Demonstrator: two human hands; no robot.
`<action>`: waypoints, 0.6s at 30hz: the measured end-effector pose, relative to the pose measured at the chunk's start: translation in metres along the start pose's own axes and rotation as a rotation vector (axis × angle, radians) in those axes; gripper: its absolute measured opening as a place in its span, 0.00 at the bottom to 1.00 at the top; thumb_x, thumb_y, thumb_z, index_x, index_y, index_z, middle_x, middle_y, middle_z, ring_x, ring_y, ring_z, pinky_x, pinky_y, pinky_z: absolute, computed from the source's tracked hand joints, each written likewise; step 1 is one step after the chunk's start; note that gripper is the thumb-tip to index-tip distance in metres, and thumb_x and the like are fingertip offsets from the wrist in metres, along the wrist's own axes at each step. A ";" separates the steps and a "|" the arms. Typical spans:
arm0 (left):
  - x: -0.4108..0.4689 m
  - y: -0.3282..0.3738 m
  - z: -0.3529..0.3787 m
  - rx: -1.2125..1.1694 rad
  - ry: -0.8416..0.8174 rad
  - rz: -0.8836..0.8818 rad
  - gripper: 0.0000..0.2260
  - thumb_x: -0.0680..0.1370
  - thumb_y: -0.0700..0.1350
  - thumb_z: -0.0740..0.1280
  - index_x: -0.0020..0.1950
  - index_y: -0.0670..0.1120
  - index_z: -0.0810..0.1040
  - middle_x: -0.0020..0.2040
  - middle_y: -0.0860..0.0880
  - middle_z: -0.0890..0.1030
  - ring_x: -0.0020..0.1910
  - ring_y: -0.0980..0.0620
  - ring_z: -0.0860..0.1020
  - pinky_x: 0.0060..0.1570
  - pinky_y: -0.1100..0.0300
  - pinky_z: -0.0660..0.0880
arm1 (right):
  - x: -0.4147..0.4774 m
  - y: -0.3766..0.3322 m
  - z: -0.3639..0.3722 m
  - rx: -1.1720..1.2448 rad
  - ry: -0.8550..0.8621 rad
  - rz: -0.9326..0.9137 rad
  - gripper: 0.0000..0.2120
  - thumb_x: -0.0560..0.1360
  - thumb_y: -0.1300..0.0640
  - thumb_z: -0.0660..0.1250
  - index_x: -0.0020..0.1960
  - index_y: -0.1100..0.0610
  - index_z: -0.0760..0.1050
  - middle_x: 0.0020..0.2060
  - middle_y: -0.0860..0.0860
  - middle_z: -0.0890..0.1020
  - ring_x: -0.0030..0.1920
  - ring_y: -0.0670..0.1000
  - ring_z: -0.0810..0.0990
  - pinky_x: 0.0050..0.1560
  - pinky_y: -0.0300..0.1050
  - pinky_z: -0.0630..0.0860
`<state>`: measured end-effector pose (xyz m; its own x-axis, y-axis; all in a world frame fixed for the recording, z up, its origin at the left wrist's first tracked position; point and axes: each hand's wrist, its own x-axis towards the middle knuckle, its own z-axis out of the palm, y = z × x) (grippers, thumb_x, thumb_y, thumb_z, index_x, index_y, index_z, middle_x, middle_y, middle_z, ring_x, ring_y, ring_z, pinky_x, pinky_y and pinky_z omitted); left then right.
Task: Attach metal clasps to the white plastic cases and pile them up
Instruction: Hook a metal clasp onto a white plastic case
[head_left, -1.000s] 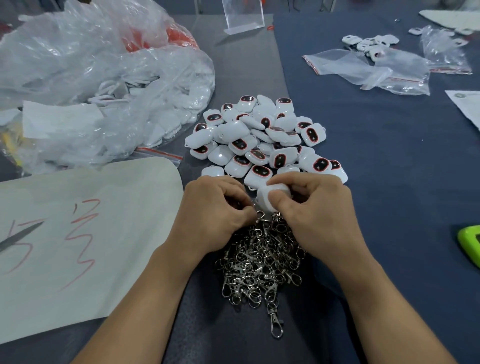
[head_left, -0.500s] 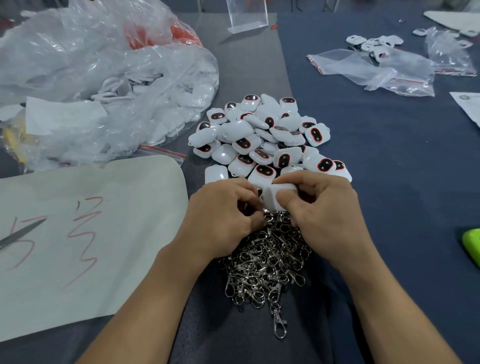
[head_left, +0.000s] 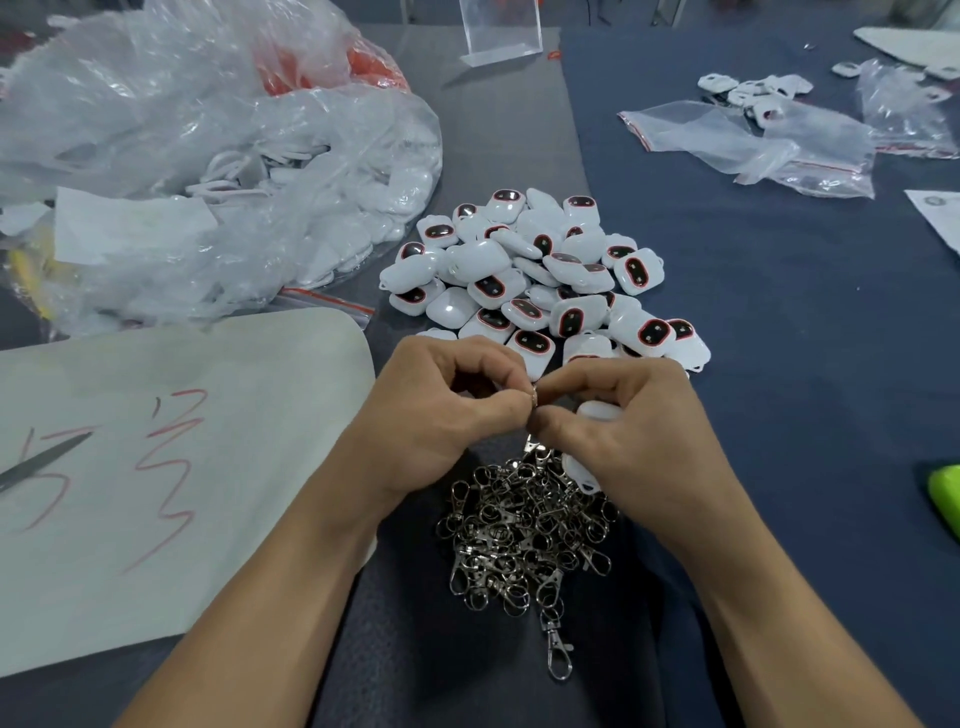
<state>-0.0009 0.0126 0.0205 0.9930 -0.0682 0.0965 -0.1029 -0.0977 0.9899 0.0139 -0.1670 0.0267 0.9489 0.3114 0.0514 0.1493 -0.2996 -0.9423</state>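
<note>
A heap of white plastic cases (head_left: 540, 275) with dark red-rimmed windows lies on the table just beyond my hands. Below them sits a tangle of metal clasps (head_left: 524, 525). My left hand (head_left: 441, 421) and my right hand (head_left: 628, 431) meet fingertip to fingertip, both pinching one small metal clasp (head_left: 532, 401) between them. A white case (head_left: 584, 467) is tucked under my right palm, mostly hidden, with its loop end showing near the clasps.
A large clear bag (head_left: 208, 156) of white parts fills the far left. A white sheet (head_left: 156, 457) with red marks lies at the left, scissors (head_left: 36, 467) on it. Small plastic bags (head_left: 753, 145) lie far right, a green object (head_left: 945, 493) at the right edge.
The white case, held up between both hands before, has dropped under my right palm. My fingertips now pinch a clasp together. The view shifted slightly.
</note>
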 end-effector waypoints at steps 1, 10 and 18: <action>0.000 0.000 0.000 -0.006 0.009 0.002 0.03 0.63 0.48 0.73 0.34 0.51 0.85 0.40 0.53 0.83 0.40 0.55 0.79 0.42 0.62 0.75 | 0.000 -0.002 0.001 0.020 0.004 0.002 0.05 0.70 0.59 0.79 0.42 0.50 0.86 0.35 0.56 0.85 0.40 0.63 0.82 0.41 0.58 0.80; -0.002 0.001 0.001 0.043 -0.051 0.007 0.03 0.63 0.44 0.74 0.34 0.51 0.85 0.41 0.55 0.83 0.39 0.58 0.80 0.42 0.66 0.74 | 0.001 -0.002 -0.001 0.056 -0.005 -0.008 0.03 0.66 0.54 0.75 0.40 0.48 0.85 0.33 0.65 0.81 0.29 0.64 0.75 0.31 0.57 0.73; -0.004 0.005 0.005 -0.014 -0.038 -0.041 0.03 0.61 0.45 0.74 0.34 0.50 0.85 0.41 0.52 0.83 0.38 0.51 0.79 0.39 0.57 0.74 | 0.002 -0.003 0.000 0.149 -0.044 0.048 0.03 0.62 0.60 0.68 0.33 0.55 0.80 0.26 0.48 0.75 0.28 0.46 0.69 0.28 0.40 0.66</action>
<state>-0.0061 0.0076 0.0241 0.9934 -0.1024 0.0524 -0.0614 -0.0869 0.9943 0.0153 -0.1653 0.0293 0.9404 0.3401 -0.0058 0.0586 -0.1789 -0.9821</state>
